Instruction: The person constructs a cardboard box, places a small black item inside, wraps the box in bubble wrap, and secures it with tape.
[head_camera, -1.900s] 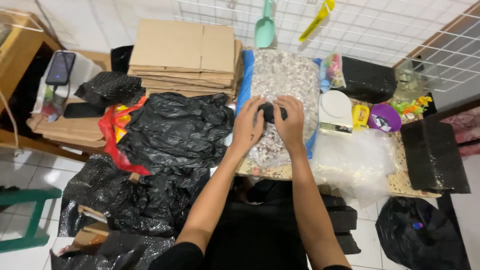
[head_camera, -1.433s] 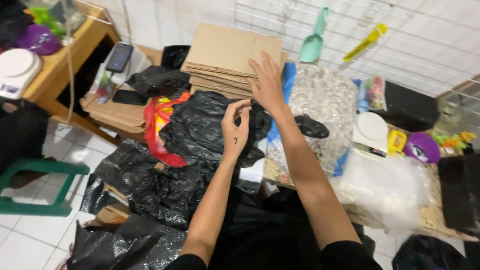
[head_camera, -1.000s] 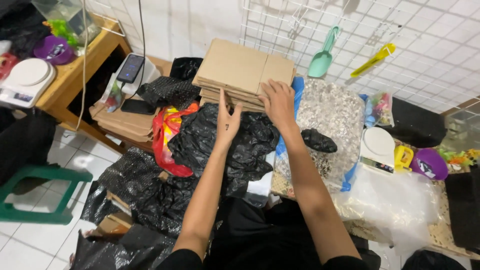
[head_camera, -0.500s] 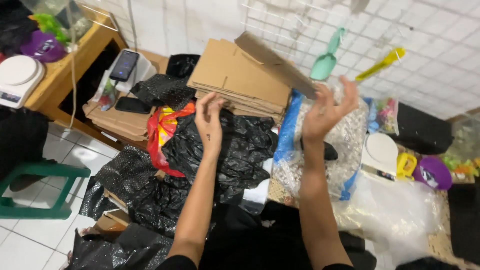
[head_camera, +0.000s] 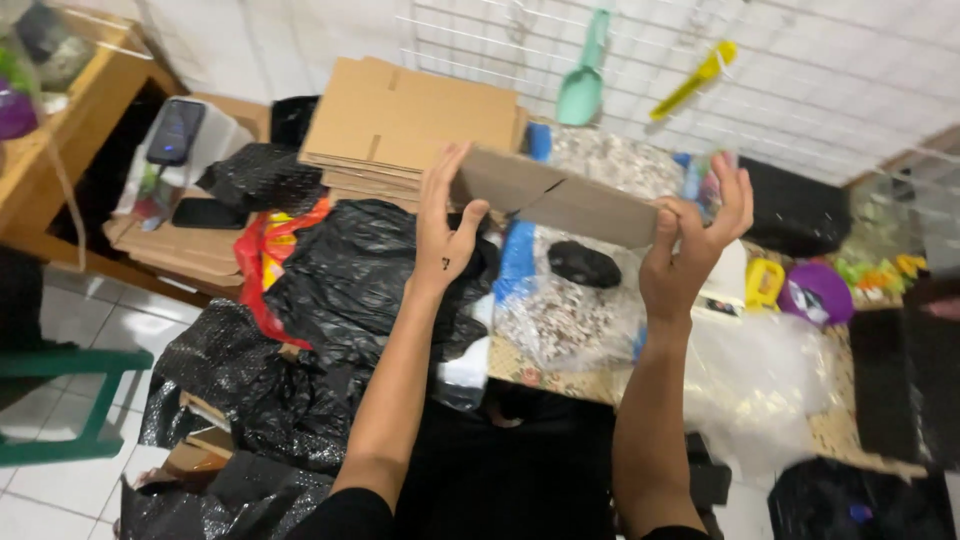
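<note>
Joining the right hand (head_camera: 690, 250), the left hand (head_camera: 445, 235) now grips the flat carton (head_camera: 560, 200).

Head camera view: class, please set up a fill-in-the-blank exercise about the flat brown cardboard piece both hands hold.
1. The left hand and the right hand hold a flat brown piece of ____ between them.
2. The tall stack of flattened brown boxes lies ____ the held piece.
3. The scoop hanging on the white wire grid is ____ in colour.
4. The small dark bundle rests on a clear ____ of pale gravel.

Missing words: cardboard; behind; green; bag
</note>
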